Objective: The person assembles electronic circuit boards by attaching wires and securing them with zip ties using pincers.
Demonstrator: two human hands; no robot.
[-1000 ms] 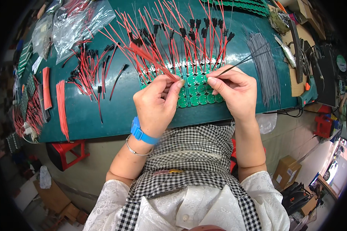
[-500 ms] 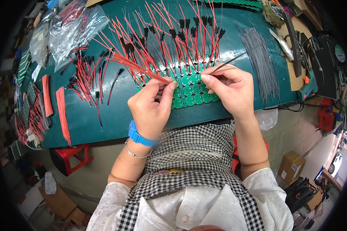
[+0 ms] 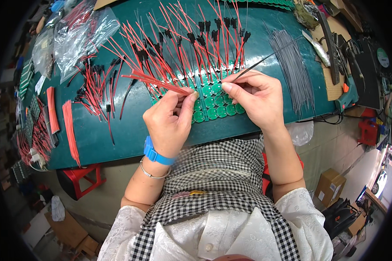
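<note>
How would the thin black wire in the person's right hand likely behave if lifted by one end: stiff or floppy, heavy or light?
Probably fairly stiff: the black wire runs nearly straight from the right hand out over the green mat without sagging. Likely very light, since it is hair-thin and a fingertip pinch holds it. Being round and slim, it might roll or slip if loosely held.

right hand (image 3: 251,96) drawn closer, black wire (image 3: 265,58) tilted flatter

1 head view, steep downward over green bench (image 3: 117,135), close, fisheye-bent rim.
</note>
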